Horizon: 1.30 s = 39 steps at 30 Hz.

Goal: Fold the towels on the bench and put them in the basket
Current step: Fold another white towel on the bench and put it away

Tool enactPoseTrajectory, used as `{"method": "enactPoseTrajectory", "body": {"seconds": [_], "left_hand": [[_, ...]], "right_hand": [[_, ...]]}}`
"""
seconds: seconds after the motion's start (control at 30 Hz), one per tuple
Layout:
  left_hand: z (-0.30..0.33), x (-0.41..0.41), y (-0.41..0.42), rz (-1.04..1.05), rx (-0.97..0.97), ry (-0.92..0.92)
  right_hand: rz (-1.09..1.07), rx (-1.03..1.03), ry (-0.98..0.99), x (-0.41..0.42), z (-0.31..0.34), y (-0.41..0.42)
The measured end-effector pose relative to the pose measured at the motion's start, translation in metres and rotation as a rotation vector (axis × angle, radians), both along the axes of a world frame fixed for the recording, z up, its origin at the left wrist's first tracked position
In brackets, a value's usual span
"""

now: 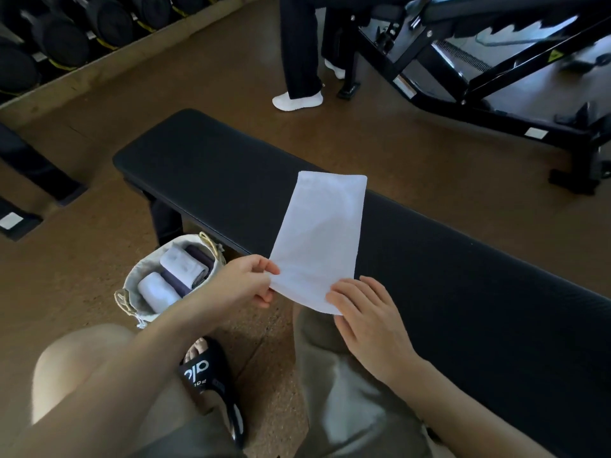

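A white towel [319, 239], folded into a long narrow strip, lies across the black padded desk [463, 276], its far end flat on the padding and its near end hanging just past the near edge. The left hand [246, 280] pinches the near left corner of the towel between thumb and forefinger, the other fingers curled beneath. The right hand [367, 322] lies on the near right corner with its fingers straight and slightly spread, pressing the cloth flat; the thumb side cannot be made out clearly. Both forearms reach in from the near edge of the view, over the person's bare knees and pale shorts. On the brown floor [99, 206] to the left of the towel, near the desk's leg, stands a pale fabric basket [132, 285] with rope handles; inside it sit rolled white towels [157, 290] beside dark towels [200, 256], packed side by side. A black slide sandal [208, 375] with white lettering shows on a foot near the basket. At the far left runs a rack of dark dumbbells [66, 31]. At the far right stands a black adjustable gym bench frame [463, 71], and beside it another person's dark trouser legs and white shoes [297, 100].
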<state>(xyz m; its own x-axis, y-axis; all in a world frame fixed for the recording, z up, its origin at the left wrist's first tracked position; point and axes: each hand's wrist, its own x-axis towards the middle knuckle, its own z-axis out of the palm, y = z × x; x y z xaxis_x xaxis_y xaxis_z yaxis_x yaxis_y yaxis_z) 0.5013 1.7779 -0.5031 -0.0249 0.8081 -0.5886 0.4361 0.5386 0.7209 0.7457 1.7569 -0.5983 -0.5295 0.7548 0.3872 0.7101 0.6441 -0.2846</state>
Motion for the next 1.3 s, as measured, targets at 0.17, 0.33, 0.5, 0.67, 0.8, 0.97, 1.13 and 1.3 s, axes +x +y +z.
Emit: {"method": "enactPoseTrajectory", "body": {"seconds": [0.17,0.33,0.5,0.67,0.8,0.97,1.13,1.3], "left_hand": [[0.002,-0.004,-0.018,-0.262,0.244,0.223],[-0.010,0.001,-0.023,-0.469,0.659,0.597],[-0.007,-0.009,-0.007,-0.589,0.801,0.637],[-0.010,-0.010,0.017,-0.594,0.655,0.535],[-0.017,-0.004,0.034,-0.515,0.593,0.448],[-0.029,0.001,0.043,-0.437,0.543,0.334],[-0.040,0.001,0.050,-0.371,0.508,0.303],[-0.044,0.001,0.049,-0.381,0.527,0.311]], "right_hand": [[0.015,-0.123,0.141,0.016,0.010,0.001],[-0.017,-0.238,0.226,0.020,0.023,0.012],[-0.085,-0.362,0.337,0.018,0.038,0.023],[-0.202,-0.388,0.336,0.004,0.040,0.041],[-0.321,-0.412,0.340,-0.008,0.036,0.052],[-0.419,-0.447,0.354,-0.013,0.032,0.060],[-0.483,-0.488,0.392,-0.017,0.030,0.066],[-0.488,-0.422,0.402,-0.018,0.025,0.061]]}}
